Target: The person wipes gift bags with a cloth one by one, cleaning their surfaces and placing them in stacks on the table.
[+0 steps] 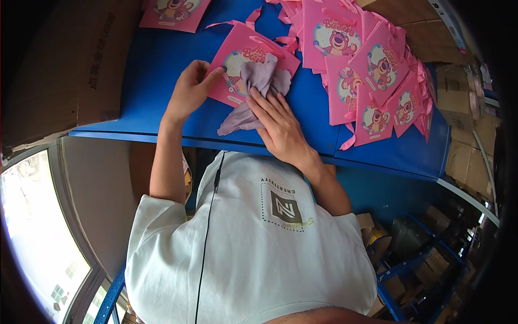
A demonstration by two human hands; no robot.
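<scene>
A pink gift bag [232, 43] with a bear print and ribbon handles lies flat on the blue table [145, 75]. My left hand [193, 86] grips the bag's left edge between thumb and fingers. On the bag's lower right, my right hand [278, 121] presses a crumpled grey-purple cloth [259, 75], its fingers stretched out over it. One end of the cloth hangs past the bag's lower edge onto the table.
Several similar pink bags [380, 65] are heaped on the right. Another pink bag [175, 13] lies at the upper left. A large cardboard box [70, 65] stands on the left, and more cartons [458, 102] are beyond the right edge.
</scene>
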